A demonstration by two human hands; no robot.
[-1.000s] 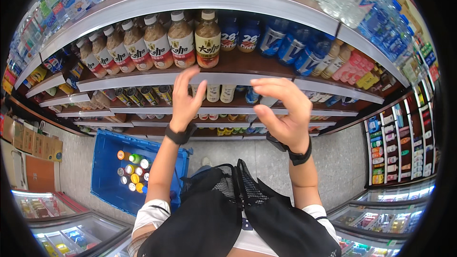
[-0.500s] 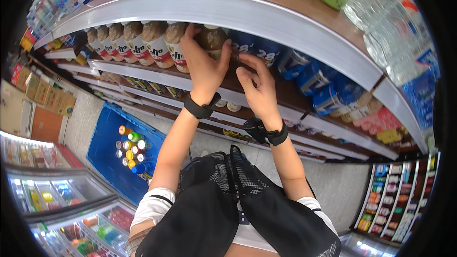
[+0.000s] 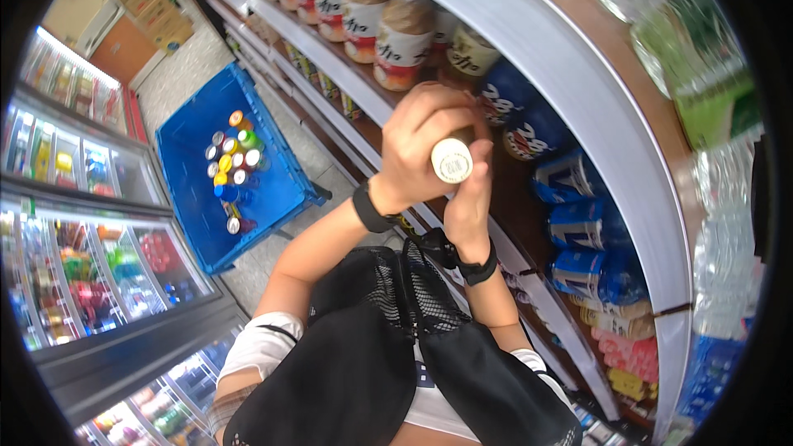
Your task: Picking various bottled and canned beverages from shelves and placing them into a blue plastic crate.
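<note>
In front of the shelf, a bottle [image 3: 452,160] with a cream cap points its top up at me; most of its body is hidden by my fingers. My left hand [image 3: 413,136] is closed round it from the left. My right hand [image 3: 471,206] holds its right side, thumb alongside the cap. Just beyond my hands stand a pale-labelled bottle [image 3: 469,56] and a row of brown-drink bottles [image 3: 405,40] with white and red labels. Dark blue bottles [image 3: 529,132] are to the right of my hands.
A blue crate [image 3: 186,198] on the floor at left holds several bottles and cans. Lit drink fridges [image 3: 107,256] stand behind it. The upper shelf's pale edge [image 3: 615,107] curves above and right of my hands, with clear bottles [image 3: 719,239] on it. Cardboard boxes [image 3: 161,21] are at far left.
My hands have drawn back from the shelf and now hold a bottle between them. The view has turned, bringing the crate and fridges further in.
</note>
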